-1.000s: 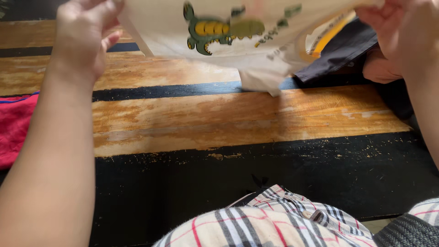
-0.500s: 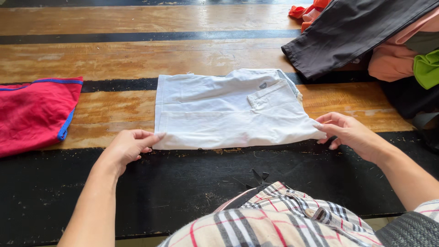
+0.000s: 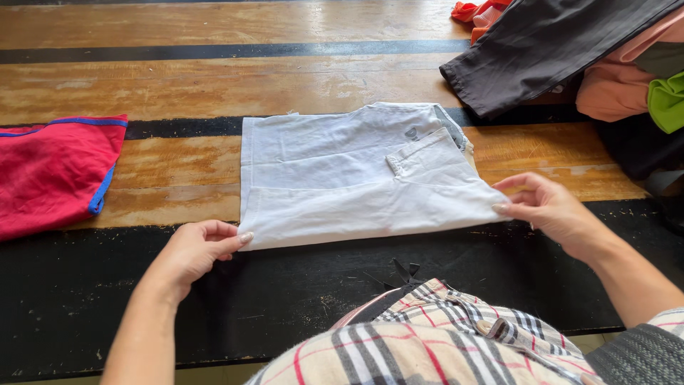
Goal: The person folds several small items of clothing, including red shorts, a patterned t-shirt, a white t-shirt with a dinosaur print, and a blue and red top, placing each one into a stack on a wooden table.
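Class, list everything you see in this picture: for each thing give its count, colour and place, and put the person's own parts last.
white garment: one, white, folded flat at the middle of the table
red cloth: one, red with blue trim, at the left edge
dark garment: one, black, top right, draped over the pile
clothes pile: several pieces, pink, green and orange, top right corner
table: one, worn brown wood with black stripes
plaid shirt: one, cream with red and black checks, worn, bottom
left hand: one, at the white garment's near left corner
right hand: one, at its near right corner
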